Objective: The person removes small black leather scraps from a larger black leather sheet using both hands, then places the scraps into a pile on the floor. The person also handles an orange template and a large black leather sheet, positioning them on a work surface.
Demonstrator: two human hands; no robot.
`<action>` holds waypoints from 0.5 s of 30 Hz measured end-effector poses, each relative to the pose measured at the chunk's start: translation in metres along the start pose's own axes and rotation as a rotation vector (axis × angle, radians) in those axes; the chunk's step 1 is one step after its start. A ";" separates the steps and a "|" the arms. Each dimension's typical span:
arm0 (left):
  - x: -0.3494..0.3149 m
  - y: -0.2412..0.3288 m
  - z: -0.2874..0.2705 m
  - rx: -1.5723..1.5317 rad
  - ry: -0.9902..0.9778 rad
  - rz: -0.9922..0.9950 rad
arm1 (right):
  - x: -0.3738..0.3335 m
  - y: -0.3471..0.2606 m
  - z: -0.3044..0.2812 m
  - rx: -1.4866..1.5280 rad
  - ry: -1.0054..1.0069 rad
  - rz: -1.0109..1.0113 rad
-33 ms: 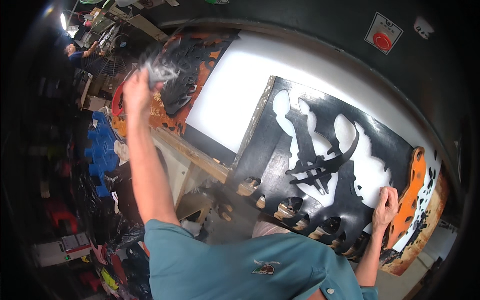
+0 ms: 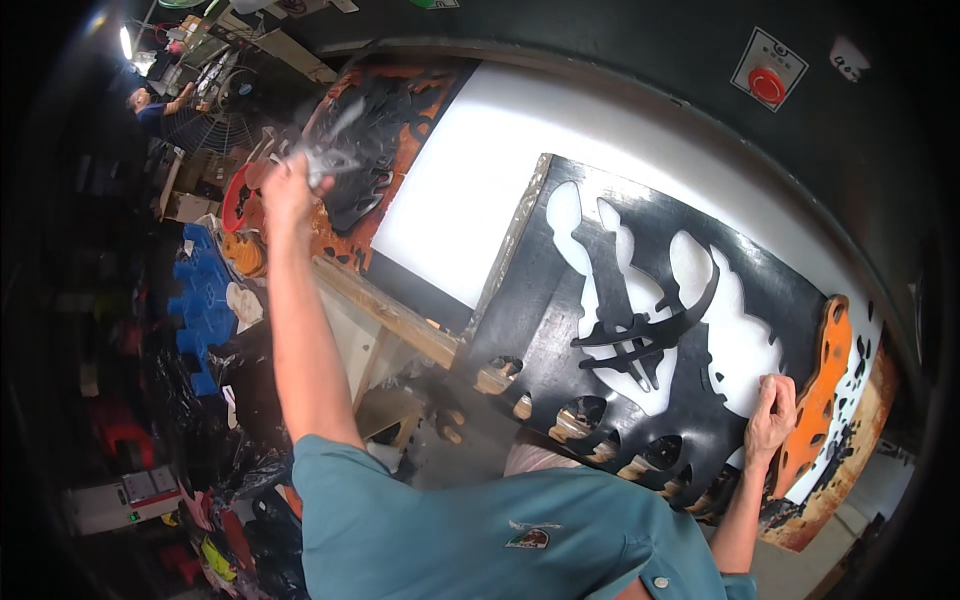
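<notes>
My left hand (image 2: 288, 188) is stretched out far to the left, closed around a pale, blurred piece of material (image 2: 335, 152). It hangs over a heap of black cut-out pieces (image 2: 375, 165) on an orange board. My right hand (image 2: 772, 412) has its fingers curled on the near right edge of a large black sheet (image 2: 545, 320) with shaped holes cut through it. Loose black strips (image 2: 645, 330) lie across the biggest hole. The sheet rests on a bright white table (image 2: 480, 170). An orange cut piece (image 2: 822, 385) sits just right of my right hand.
A wooden frame edge (image 2: 390, 312) runs under the table's left side. Blue moulded parts (image 2: 205, 300), a fan (image 2: 205, 125) and clutter fill the floor at left. Another person (image 2: 150, 105) works far back left. A red push-button (image 2: 767, 85) is on the dark wall.
</notes>
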State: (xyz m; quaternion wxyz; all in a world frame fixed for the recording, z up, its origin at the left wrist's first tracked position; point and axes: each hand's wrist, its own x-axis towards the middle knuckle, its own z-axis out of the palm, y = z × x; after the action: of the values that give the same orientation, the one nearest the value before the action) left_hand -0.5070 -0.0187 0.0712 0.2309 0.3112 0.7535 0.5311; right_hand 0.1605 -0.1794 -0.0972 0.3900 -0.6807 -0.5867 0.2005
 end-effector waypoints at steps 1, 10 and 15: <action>0.015 -0.038 -0.001 -0.081 0.030 -0.047 | 0.000 0.000 0.001 -0.004 0.012 -0.031; 0.075 -0.153 -0.055 0.064 0.108 -0.127 | 0.004 -0.008 0.003 -0.050 0.075 -0.044; 0.003 -0.115 -0.009 0.709 0.119 0.357 | 0.003 -0.001 0.004 -0.007 0.142 -0.100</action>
State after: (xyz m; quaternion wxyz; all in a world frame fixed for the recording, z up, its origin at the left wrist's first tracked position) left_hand -0.5415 -0.0505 -0.0346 -0.0308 0.4663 0.8362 0.2871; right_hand 0.1582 -0.1756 -0.0984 0.4380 -0.6643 -0.5916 0.1297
